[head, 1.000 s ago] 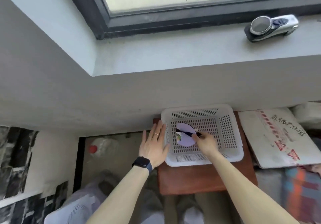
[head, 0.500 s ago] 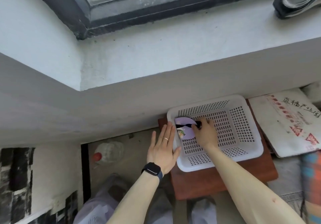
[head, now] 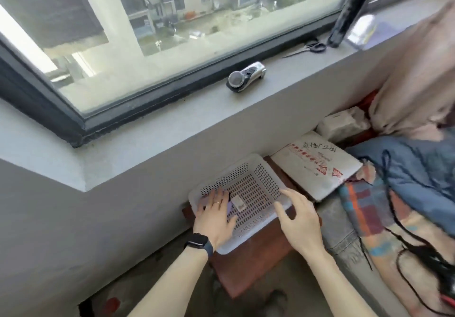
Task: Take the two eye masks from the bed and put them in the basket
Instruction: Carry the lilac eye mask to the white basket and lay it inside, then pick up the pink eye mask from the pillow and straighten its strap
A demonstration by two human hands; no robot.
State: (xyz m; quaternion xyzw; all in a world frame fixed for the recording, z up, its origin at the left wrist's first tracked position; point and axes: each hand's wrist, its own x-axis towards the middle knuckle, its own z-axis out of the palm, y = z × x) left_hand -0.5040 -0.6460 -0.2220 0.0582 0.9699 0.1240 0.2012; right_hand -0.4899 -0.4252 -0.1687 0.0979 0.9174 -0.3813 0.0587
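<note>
A white perforated plastic basket (head: 267, 177) stands on a reddish-brown stool (head: 248, 265) under the window sill. A lilac eye mask (head: 234, 207) with a small white label lies on the basket floor at its left end. My left hand (head: 214, 218) rests flat over the basket's left rim and partly covers the mask, fingers spread. My right hand (head: 299, 220) hovers over the basket's right front corner, fingers apart and holding nothing. The bed (head: 403, 201) with its bedding is at the right. A second mask is not visible.
A white printed box (head: 317, 166) lies right of the basket. Blue and plaid bedding (head: 384, 193) with a black cord lies at the right. On the sill (head: 197, 110) sit a silver gadget (head: 246, 76) and scissors (head: 310, 47). Grey wall stands behind the basket.
My right hand let go of the mask and drew back out of the basket to its right corner. My left hand moved onto the basket rim. The camera tilted up and right.
</note>
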